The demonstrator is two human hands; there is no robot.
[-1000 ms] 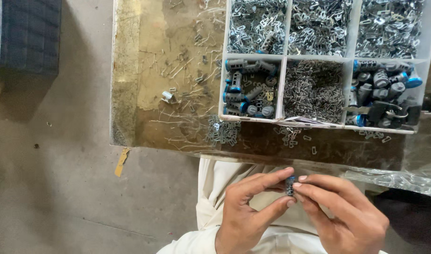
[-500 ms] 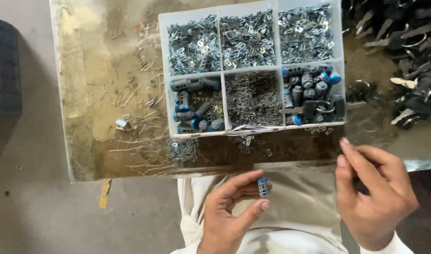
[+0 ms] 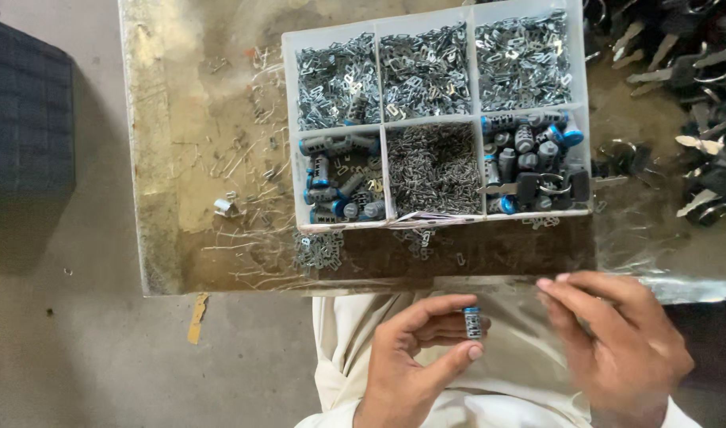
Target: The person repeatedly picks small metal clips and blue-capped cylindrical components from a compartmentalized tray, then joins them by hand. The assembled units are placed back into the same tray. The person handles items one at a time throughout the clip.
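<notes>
The left hand (image 3: 414, 361) pinches a small grey cylinder (image 3: 473, 322) with a blue end just below the table's (image 3: 165, 158) near edge, while the right hand (image 3: 617, 341) hovers beside it, fingers loose, grasping nothing.

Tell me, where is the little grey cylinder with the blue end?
In the head view, the little cylinder sits low in the middle, pinched in the left hand, just below the table edge.

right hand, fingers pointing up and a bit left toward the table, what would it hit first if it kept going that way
Probably the near edge of the table, just past the right hand fingertips. Beyond lies the divided parts tray. Depth is unclear, so it might pass above the edge.
</notes>
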